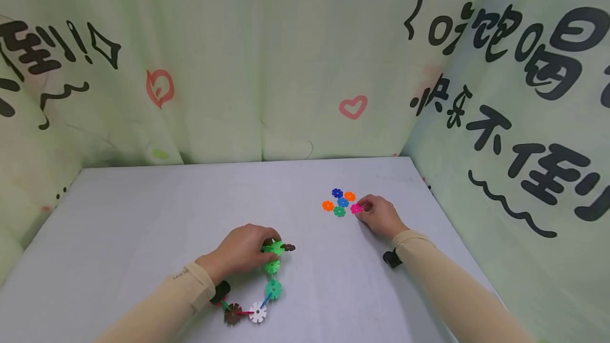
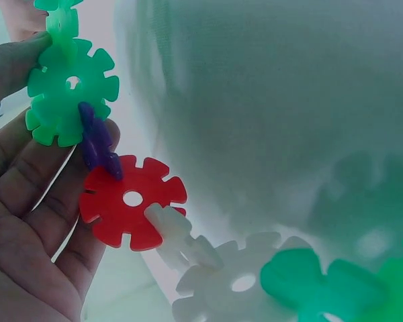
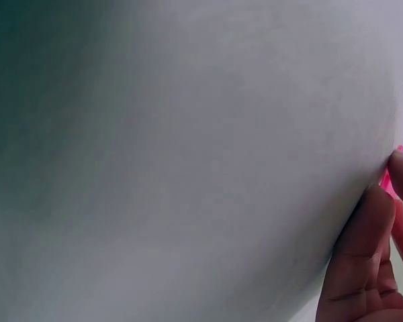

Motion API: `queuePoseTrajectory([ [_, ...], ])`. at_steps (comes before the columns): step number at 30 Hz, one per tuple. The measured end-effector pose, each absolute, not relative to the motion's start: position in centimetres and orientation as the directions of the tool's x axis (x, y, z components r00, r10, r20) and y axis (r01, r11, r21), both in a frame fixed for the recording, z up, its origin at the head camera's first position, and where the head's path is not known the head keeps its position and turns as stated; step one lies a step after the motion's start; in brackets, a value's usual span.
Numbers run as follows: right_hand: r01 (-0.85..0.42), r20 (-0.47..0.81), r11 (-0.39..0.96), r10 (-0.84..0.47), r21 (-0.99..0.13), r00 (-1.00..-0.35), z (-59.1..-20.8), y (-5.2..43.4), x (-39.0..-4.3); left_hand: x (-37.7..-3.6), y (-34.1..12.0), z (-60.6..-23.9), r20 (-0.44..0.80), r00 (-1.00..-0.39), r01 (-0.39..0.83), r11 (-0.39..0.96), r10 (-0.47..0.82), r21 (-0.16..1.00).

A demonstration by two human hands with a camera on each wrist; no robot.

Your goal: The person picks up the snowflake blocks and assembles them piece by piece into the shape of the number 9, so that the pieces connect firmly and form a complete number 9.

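My left hand holds a chain of notched plastic discs by its green end, thumb and fingers about a green disc. From there the chain curves toward me through a white disc and a brown disc. In the left wrist view, a red disc, a purple disc and white discs are linked along it. My right hand pinches a pink disc at the far right of the table; in the right wrist view the fingers mostly hide it.
Beside the pink disc lie several loose discs: orange, dark blue, lighter blue and green. The white table ends at a printed curtain behind and to the sides.
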State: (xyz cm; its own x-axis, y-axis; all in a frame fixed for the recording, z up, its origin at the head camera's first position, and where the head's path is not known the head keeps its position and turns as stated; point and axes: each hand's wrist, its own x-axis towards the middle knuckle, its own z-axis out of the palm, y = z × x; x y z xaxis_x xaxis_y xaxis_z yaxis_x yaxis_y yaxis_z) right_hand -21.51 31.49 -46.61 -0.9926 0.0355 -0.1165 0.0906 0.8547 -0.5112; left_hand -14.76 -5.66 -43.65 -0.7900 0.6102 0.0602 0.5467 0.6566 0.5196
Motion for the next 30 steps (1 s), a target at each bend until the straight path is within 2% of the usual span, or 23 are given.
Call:
queuePoseTrajectory([
  [12,0.087,-0.110,0.805,0.027,-0.587,-0.994,-46.1,31.1,-20.5,-14.8,-5.7,-43.8,0.072,-0.786,0.554,0.649,0.614,0.522],
  [16,0.082,-0.115,0.748,0.008,-0.658,-0.993,-45.5,30.2,-19.5,-14.8,-5.7,-43.7,0.072,-0.789,0.551,0.653,0.610,0.520],
  [23,-0.013,-0.120,0.539,-0.210,-0.842,-0.970,-44.2,25.2,-16.1,-14.7,-5.7,-43.6,0.072,-0.797,0.543,0.659,0.600,0.521],
  [30,-0.004,-0.130,0.375,-0.329,-0.927,-0.935,-44.2,20.6,-13.5,-14.8,-5.6,-43.6,0.053,-0.801,0.527,0.661,0.596,0.535],
])
